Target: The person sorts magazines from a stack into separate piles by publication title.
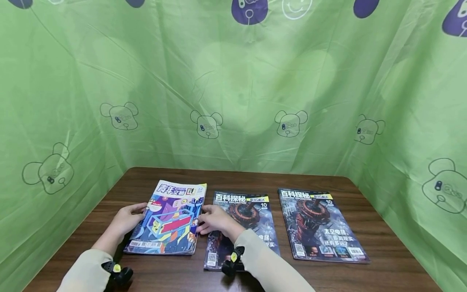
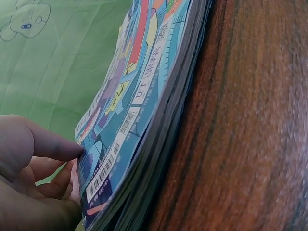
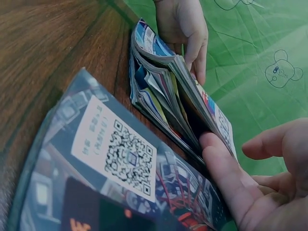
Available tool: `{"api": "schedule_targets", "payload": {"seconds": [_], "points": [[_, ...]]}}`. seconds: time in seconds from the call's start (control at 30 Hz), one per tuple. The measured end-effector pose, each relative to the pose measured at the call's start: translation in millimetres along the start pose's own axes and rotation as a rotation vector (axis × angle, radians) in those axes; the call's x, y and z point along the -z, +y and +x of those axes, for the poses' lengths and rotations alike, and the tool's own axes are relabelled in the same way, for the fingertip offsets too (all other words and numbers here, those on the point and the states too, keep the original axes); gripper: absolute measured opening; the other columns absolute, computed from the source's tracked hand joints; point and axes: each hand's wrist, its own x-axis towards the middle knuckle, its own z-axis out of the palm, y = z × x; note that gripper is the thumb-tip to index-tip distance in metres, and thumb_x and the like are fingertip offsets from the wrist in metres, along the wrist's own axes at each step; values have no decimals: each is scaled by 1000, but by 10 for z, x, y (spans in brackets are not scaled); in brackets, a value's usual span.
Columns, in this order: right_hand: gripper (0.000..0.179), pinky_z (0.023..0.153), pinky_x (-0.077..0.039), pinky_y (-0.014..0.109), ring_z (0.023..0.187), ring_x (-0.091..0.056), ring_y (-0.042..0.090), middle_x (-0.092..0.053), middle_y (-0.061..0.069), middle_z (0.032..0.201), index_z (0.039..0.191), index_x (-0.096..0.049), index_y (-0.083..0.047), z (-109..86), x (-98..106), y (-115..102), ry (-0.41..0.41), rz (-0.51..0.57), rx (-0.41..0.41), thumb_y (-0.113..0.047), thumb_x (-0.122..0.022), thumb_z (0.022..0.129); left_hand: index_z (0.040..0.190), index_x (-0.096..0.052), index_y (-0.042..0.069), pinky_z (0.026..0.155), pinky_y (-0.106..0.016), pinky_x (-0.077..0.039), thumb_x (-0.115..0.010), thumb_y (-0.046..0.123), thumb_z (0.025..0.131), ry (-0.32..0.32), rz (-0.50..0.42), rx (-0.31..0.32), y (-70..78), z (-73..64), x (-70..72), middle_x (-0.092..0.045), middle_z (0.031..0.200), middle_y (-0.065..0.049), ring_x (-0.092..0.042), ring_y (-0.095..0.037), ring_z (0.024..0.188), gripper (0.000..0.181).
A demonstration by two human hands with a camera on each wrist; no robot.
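Note:
On the left of the table lies a stack of magazines [image 1: 171, 227] with a colourful purple and blue cover. My left hand [image 1: 125, 221] touches the stack's left edge, fingertips right at the cover in the left wrist view. At the right edge is my right hand [image 1: 219, 221], its thumb [image 3: 219, 156] in the gap between the upper magazines and those below. The index finger of that hand extends apart from the cover. Fanned page edges [image 3: 168, 96] show in the right wrist view. A dark magazine [image 1: 248, 215] lies partly under my right forearm.
Another dark magazine [image 1: 321, 227] with the same cover lies on the right of the brown wooden table [image 1: 383, 243]. Green curtains [image 1: 248, 81] with bear drawings hang behind the table and on both sides.

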Motion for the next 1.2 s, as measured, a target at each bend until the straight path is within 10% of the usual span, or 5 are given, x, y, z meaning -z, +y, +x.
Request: {"api": "schedule_targets", "payload": {"seconds": [0.27, 0.57, 0.93, 1.2], "points": [[54, 69, -61, 36, 81, -73, 32, -70, 18, 99, 145, -37, 14, -27, 65, -31, -21, -5, -17, -5, -54, 97, 146, -41, -10, 81, -33, -46, -53, 7, 97, 1, -19, -18, -6, -4, 2, -47, 140, -34, -50, -38, 118, 54], [54, 70, -61, 38, 87, -72, 37, -70, 21, 99, 143, -39, 15, -38, 159, -73, -45, -36, -4, -8, -50, 95, 149, -37, -8, 101, -56, -40, -53, 12, 98, -11, -56, 2, -27, 11, 14, -41, 148, -33, -41, -46, 130, 57], [50, 71, -61, 42, 89, -71, 41, -69, 25, 104, 141, -42, 15, -58, 222, -86, -59, -27, 23, -6, -47, 97, 151, -38, -3, 87, -34, -50, -55, 15, 99, -9, -107, -26, 96, -17, -18, -43, 147, -30, -53, -36, 120, 58], [49, 73, -61, 41, 88, -72, 38, -68, 27, 109, 141, -43, 13, -65, 300, -43, -63, -33, 34, -7, -47, 96, 154, -34, 1, 94, -44, -46, -54, 21, 103, -65, -179, 4, 200, -58, -75, -33, 151, -33, -47, -40, 125, 59]]}}
